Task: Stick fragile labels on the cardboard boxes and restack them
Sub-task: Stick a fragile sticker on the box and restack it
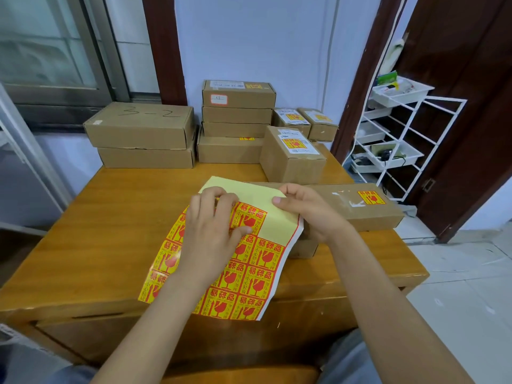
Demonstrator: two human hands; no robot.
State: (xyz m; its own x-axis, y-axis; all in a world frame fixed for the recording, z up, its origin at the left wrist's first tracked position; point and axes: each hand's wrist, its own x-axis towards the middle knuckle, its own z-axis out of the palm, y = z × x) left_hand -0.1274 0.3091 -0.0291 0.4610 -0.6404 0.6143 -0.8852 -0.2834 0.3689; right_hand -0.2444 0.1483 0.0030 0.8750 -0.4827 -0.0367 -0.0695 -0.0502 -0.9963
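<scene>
The label sheet (249, 259) is held over the wooden table (110, 231), its long axis running from 7 to 1 o'clock, bare yellow backing farthest away. It is pinched by the left hand (210, 234) with curled fingers, and its top edge by the right hand (307, 212). A labelled flat box (360, 206) lies at 2 o'clock, partly hidden. Stacked boxes (235, 120) stand at 12 o'clock.

The label sheet (243, 261) carries red-on-yellow stickers reading "易碎品" above a broken-glass sign. The top left box (141, 124) bears handwritten "3-2". The long box (360, 206) wears one such fragile sticker (371, 197); smaller print is unreadable.
</scene>
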